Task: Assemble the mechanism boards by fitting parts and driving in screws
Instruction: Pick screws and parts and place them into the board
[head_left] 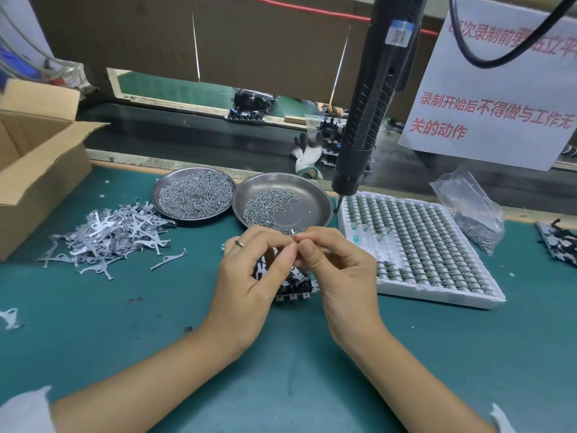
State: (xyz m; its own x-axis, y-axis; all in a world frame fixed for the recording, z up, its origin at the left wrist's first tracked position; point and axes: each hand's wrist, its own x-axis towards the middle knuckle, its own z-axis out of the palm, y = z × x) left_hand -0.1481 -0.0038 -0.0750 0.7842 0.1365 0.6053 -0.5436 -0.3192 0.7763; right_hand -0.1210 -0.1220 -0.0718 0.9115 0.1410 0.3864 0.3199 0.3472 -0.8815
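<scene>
Green tabletop [93, 339], seen from above, fills the lower frame. At left frame edge, an open cardboard box [34, 170]. At upper centre hangs a black electric screwdriver [371, 98], its bit just above the far corner of a white foam tray [415, 289] holding rows of small green components, centre right. Left of centre lies a loose heap of stamped metal levers [109, 235]. Behind the hands stand two round steel dishes of screws: the left dish [193, 195] nearly full, the right dish [282, 201] partly bare. A clear plastic bag of screws [474, 214] rests beside the tray at right.

At frame centre, the mechanism board [292, 284] lies flat on the tabletop beneath the hands. The left hand [249, 285] and right hand [340, 276] meet above it, fingertips together; each grip is closed in a pinch on one small screw [293, 237], so far as can be made out.

Progress, as a judgement: this board appears partly fitted, with a screw being readied and driving not yet begun. The full lever heap and tray suggest many boards remain.

The board is largely covered by the hands; its fitted parts cannot be told. Another board [559, 248] is cut off at the right edge.
</scene>
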